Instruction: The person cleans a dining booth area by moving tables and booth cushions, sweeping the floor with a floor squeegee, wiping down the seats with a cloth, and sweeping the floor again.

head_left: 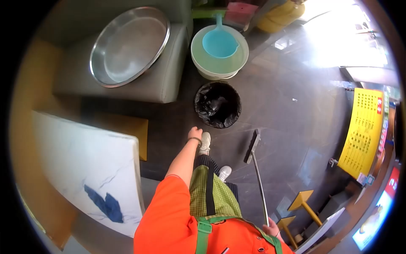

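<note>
In the head view my right hand (271, 227) is wrapped round the handle of a long-handled broom (260, 184). Its flat grey head rests on the dark floor, ahead and to the right of my shoes. My left hand (194, 133), with a band at the wrist, is held out in front of me with its fingers curled. Whether anything lies inside those fingers is hidden. Just beyond that hand stands a round bin (218, 104) lined with a black bag, with some crumpled dark liner inside.
Behind the bin is a pale bucket (198, 63) with a blue ladle (220, 43) on top. A large metal basin (129, 46) sits on a grey bench (169, 84). At left, a white table (122, 169) carries a dark blue cloth (105, 204). A yellow menu board (361, 131) stands right.
</note>
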`<state>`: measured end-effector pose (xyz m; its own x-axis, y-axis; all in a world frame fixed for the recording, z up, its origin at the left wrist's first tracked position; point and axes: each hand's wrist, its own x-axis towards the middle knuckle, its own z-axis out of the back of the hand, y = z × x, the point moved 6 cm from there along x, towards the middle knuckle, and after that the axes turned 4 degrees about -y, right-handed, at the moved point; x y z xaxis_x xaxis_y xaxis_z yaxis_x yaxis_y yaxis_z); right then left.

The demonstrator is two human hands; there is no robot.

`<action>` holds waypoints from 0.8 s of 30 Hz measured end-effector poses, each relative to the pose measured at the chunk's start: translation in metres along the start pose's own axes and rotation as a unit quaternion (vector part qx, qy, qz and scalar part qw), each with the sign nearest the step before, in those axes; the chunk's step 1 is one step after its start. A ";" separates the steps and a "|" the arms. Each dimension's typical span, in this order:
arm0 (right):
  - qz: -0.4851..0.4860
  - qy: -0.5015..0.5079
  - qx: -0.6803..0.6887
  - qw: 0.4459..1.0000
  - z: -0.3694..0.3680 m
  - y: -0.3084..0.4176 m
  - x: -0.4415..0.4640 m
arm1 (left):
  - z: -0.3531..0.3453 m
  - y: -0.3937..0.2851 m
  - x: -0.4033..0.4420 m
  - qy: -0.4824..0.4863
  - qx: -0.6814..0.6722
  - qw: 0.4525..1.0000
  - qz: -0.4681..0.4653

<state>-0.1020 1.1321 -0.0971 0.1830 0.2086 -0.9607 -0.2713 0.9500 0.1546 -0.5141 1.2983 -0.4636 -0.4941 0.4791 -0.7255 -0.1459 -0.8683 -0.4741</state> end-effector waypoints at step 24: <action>0.078 0.095 -0.388 0.913 0.223 0.260 0.163 | -0.051 0.069 -0.011 -0.274 -0.237 0.854 0.372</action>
<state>0.0681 1.4645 -0.1618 -0.0612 0.2131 -0.9751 -0.8820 0.4459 0.1528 -0.4752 1.2393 -0.5134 -0.6446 -0.4288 -0.6330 0.6837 -0.6938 -0.2262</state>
